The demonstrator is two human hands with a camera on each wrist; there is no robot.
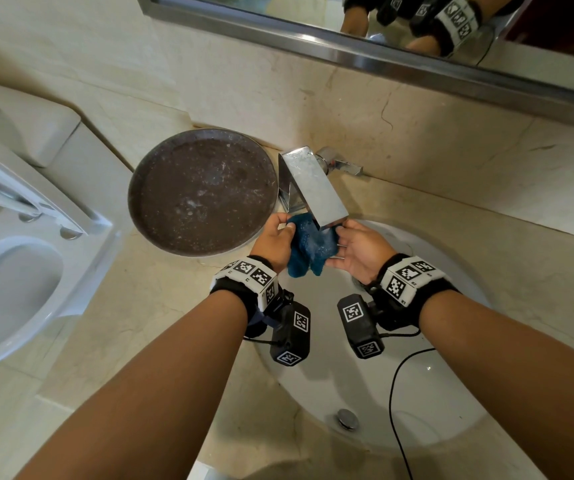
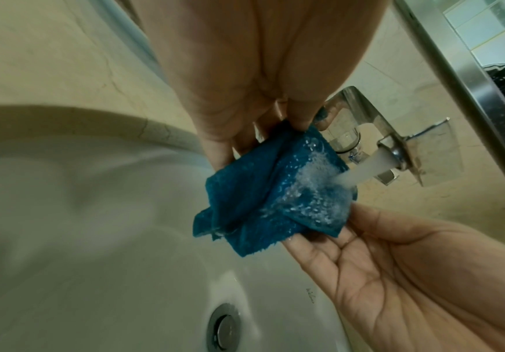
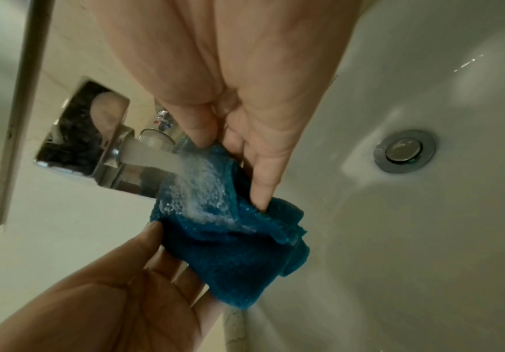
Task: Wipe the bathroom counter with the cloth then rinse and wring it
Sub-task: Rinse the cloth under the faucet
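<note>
Head view shows me the blue cloth (image 1: 309,245) held over the sink (image 1: 451,403) under the faucet (image 1: 316,188), water running onto it. My left hand (image 1: 273,242) pinches its upper left edge between thumb and fingers; my right hand (image 1: 360,249) lies spread beneath, thumb clamping the right edge. I judge the risks as a slack pinch letting the soaked, heavier cloth slip toward the drain (image 1: 347,418), and splash wetting the counter (image 1: 160,306). Most of the cloth hangs between and below both grips.
</note>
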